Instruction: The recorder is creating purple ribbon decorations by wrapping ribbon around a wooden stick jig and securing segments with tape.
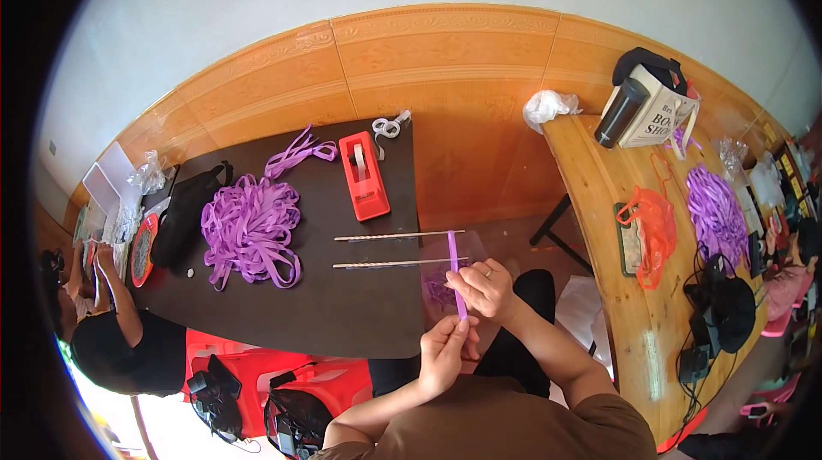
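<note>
A narrow purple ribbon runs down from two thin rods to my hands, just past the table's right edge. The two rods, an upper one and a lower one, lie side by side and stick out over that edge, and the ribbon crosses both near their ends. My right hand is closed on the ribbon a little below the lower rod. Lower down, my left hand pinches the ribbon near its lower end. A large heap of purple ribbon lies on the dark table.
A red tape dispenser and white-handled scissors stand at the table's back. Below the rods is a translucent bin. The wooden table at right bears a bag, a tumbler and more ribbon. Another person works at far left.
</note>
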Motion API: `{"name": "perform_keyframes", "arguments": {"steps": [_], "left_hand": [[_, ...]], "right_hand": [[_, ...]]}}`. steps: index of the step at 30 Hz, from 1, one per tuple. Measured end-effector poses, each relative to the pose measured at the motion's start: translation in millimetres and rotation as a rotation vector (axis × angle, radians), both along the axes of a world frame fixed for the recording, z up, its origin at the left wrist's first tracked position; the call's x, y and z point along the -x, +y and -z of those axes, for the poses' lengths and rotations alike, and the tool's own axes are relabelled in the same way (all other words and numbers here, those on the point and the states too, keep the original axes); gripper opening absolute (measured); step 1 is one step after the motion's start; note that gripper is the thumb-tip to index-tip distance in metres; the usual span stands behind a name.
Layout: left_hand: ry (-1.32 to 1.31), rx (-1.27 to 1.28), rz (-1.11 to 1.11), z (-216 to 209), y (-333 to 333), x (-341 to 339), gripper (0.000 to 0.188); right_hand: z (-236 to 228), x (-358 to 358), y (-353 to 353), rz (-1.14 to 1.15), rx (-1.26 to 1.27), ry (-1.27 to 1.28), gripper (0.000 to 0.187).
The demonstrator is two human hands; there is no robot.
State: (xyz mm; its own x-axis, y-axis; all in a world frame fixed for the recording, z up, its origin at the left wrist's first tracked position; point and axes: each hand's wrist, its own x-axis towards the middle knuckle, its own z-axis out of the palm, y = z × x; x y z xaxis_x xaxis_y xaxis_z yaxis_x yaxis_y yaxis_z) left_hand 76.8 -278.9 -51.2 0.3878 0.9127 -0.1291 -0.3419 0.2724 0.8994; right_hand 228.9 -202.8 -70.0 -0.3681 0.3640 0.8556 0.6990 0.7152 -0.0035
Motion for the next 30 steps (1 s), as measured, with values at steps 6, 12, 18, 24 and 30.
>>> {"name": "perform_keyframes", "arguments": {"steps": [6,12,18,24,30], "left_hand": [[-0.060,-0.538,-0.065,-18,17,7,0.024],[0.089,-0.021,-0.034,54,29,-23,0.019],[0.090,-0.036,-0.269,82,81,-39,0.022],[0.015,-0.168,-0.506,87,124,-61,0.022],[0.001,-0.259,-0.598,75,133,-71,0.029]], "right_hand": [[-30,0,24,-0.200,0.518,0.511,0.007],[-46,-20,78,-0.279,1.177,0.802,0.012],[-30,-32,117,-0.313,1.405,0.889,0.018],[-4,-29,129,-0.349,1.433,0.987,0.018],[15,-34,125,-0.292,1.592,1.074,0.013]]}}
